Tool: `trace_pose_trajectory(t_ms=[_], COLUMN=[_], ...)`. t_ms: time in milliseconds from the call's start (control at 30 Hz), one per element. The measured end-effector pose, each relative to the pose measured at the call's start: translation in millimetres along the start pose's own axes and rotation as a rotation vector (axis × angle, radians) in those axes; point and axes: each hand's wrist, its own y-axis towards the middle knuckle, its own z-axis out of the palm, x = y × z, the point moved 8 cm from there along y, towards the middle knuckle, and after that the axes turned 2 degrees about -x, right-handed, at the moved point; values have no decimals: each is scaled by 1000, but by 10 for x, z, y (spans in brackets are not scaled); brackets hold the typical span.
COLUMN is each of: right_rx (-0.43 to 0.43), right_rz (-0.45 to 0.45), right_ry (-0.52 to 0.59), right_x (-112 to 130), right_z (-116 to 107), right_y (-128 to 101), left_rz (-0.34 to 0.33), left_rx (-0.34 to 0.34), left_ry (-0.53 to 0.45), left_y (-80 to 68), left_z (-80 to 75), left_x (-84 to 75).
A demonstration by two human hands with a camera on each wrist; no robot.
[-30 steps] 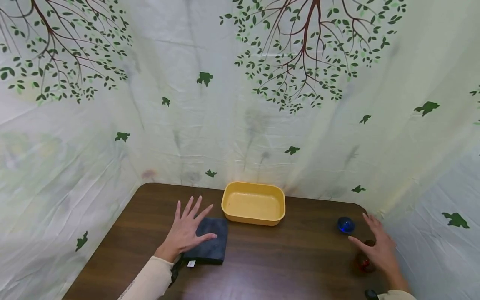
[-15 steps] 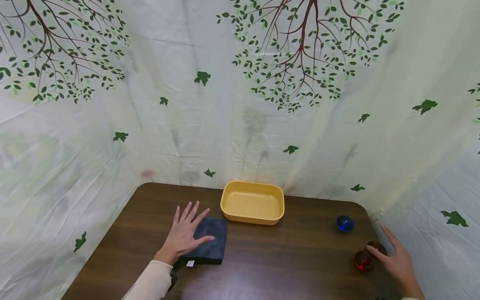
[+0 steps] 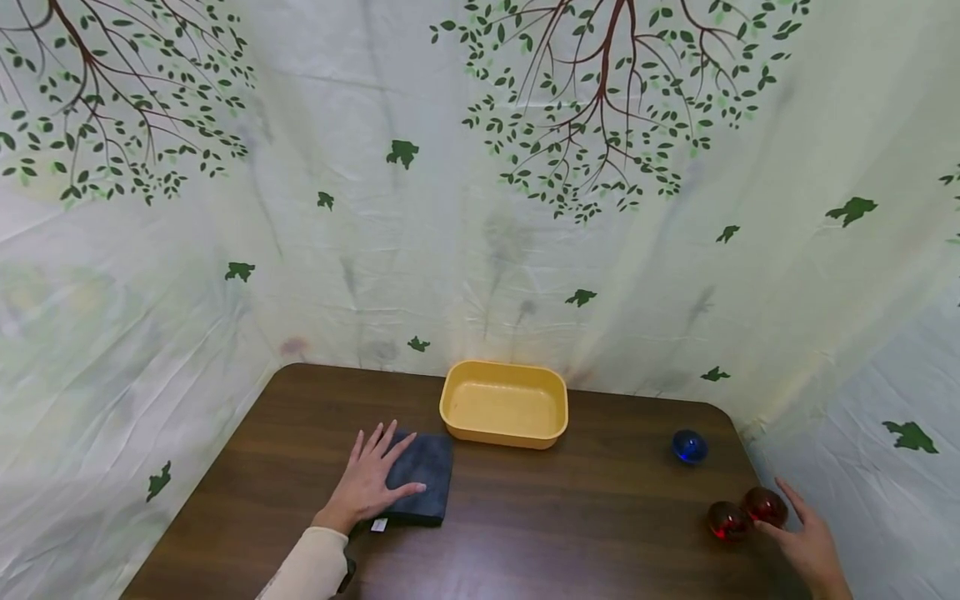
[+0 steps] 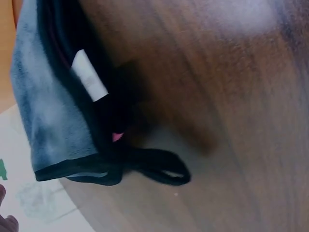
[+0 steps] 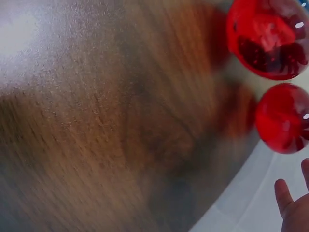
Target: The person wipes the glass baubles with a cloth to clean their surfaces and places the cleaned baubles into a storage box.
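the left hand (image 3: 367,483) lies spread on the grey cloth (image 3: 420,475); only the left wrist view shows its white tag (image 4: 89,76). the right hand (image 3: 813,550), fingers spread, sits beside two red balls (image 3: 763,505).

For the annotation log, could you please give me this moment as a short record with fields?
left hand: left hand rests flat, fingers spread, on the dark cloth
right hand: right hand open, fingertips beside the two red balls, contact unclear
blue ball: blue ball alone, farther back
tub: empty yellow tub behind the cloth
surface: brown wooden table
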Motion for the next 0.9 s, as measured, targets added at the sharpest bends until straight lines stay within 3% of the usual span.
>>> trace_pose_trajectory(t_ms=[100,233,533,900], right_rx=[14,-58,-215,-308], right_rz=[77,156,209,290], right_ry=[-3,40,68,80], right_x=[-126,-255,-352,-438], right_z=[26,32,11,23], right_y=[33,40,45,36], left_rz=[-2,-15,-88,-103], left_rx=[-4,16,95,154], left_ry=[-14,-41,-63,-45], left_y=[-19,-34,-148,-217], left_z=[39,103,281,429], left_x=[17,55,207,195])
